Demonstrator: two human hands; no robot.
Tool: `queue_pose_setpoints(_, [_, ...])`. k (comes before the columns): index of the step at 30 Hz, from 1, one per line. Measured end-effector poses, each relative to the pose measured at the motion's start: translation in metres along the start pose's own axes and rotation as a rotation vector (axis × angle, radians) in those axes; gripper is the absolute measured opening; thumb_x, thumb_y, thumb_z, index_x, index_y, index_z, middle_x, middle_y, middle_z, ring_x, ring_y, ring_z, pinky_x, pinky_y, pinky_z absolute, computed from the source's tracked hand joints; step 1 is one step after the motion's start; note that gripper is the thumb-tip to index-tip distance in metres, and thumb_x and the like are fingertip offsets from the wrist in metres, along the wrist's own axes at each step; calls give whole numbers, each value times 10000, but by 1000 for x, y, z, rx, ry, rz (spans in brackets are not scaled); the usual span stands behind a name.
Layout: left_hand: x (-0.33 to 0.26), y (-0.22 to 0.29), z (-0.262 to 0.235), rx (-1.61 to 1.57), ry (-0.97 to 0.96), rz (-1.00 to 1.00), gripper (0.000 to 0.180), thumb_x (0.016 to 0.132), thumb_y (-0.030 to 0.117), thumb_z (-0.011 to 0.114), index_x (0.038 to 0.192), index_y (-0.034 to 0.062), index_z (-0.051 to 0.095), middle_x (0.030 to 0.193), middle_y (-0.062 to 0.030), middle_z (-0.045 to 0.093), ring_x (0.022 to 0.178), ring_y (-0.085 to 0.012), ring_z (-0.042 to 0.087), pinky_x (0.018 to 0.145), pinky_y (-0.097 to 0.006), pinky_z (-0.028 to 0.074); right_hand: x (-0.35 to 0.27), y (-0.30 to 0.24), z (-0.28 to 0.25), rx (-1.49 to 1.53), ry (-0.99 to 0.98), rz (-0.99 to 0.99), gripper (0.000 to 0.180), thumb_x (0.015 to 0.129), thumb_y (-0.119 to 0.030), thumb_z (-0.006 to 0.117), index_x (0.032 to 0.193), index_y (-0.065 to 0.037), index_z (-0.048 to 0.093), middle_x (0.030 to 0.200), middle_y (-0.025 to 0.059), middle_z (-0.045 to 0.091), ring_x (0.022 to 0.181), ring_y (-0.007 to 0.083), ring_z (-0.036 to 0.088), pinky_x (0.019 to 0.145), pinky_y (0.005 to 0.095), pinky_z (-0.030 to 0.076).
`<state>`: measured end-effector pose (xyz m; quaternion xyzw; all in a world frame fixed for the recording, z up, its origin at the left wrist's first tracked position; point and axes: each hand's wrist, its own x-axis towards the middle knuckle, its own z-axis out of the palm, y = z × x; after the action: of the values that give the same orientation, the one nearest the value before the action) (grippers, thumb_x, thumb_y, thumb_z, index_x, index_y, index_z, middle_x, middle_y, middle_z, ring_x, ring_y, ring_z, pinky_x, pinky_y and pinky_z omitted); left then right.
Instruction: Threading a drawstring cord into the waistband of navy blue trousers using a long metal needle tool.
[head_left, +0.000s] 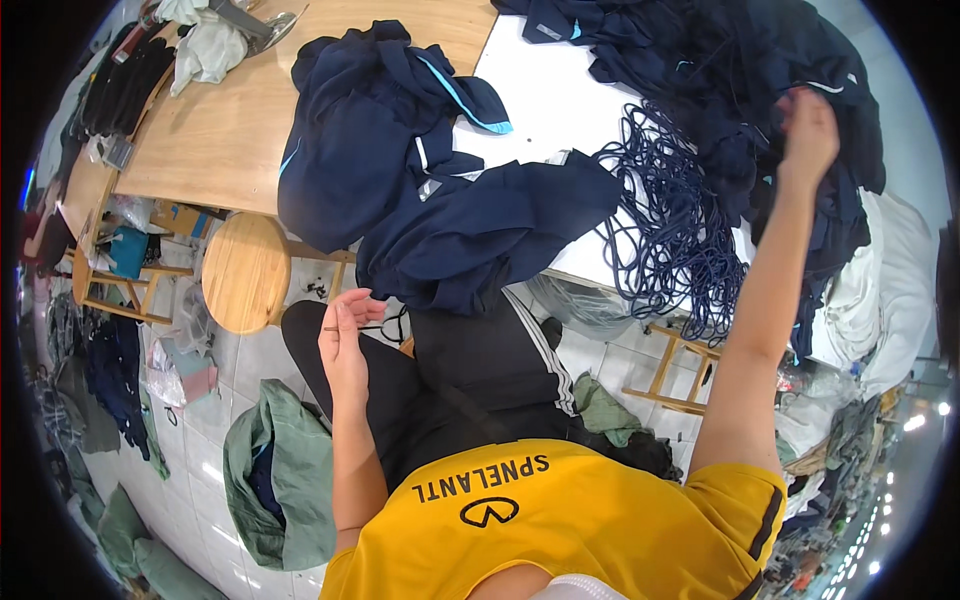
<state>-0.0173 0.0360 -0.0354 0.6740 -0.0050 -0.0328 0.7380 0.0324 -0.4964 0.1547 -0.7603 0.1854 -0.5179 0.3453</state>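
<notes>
— While the table (530, 95) fills the far half, what lies on it?

— Navy garments, mostly. One big heap (720, 70) sits far right, and a second bundle (420, 180) with light-blue trim drapes over the near edge at the middle. Between them a tangle of navy cords (670, 220) hangs down off the edge.

— And off the table?

— A round wooden stool (245, 272) stands left, near the bundle; a green cloth (280, 470) lies on the tiled floor, near left.

— What is the right hand (808, 135) doing?

— It reaches far right into the heap, fingers closed on navy fabric there.

— The left hand (345, 340)?

— Raised over the lap, just below the bundle, fingers pinched on a thin, small thing (332, 328); it is too small to identify.
</notes>
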Motion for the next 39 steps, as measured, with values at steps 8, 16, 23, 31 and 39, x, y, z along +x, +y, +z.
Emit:
queue_pose_setpoints(8, [-10,51,38,-424,-467,-94,453,984,307,404,1312,-5,431,973,-141,646,506,-54,396,485,-152,313,-156,-176,51,784,-959,-174,351,935,-271,464,1065,45,542,1026,271,604,951,375,609,825,412,494])
queue_pose_setpoints(16, [10,59,23,-1348,-662,-107,673,954,486,363,1478,206,47,1426,-151,369,633,-83,533,584,-210,426,-251,-203,86,794,-1131,-797,201,641,-73,718,836,-73,672,817,49,626,694,199,616,577,298,499])
queue_pose_setpoints(23, [37,30,-44,-1442,91,-58,323,1001,186,330,1237,171,551,953,37,582,530,-60,348,478,-196,292,-220,-131,55,1433,-757,483,154,933,-220,495,920,-76,442,673,52,518,543,121,472,543,289,413])
queue_pose_setpoints(31, [25,43,-56,-871,341,-134,230,985,175,398,1211,165,442,748,18,495,509,-48,339,456,-182,286,-188,-59,30,647,-304,622,165,952,-171,442,1057,-82,532,884,51,627,666,81,536,616,199,417])
queue_pose_setpoints(39, [16,44,18,-172,-204,-97,396,957,129,446,1317,136,282,604,8,415,501,-67,375,472,-201,285,-253,-87,63,149,-1071,-73,548,648,74,417,1172,-17,552,1179,131,568,1106,260,533,968,330,388])
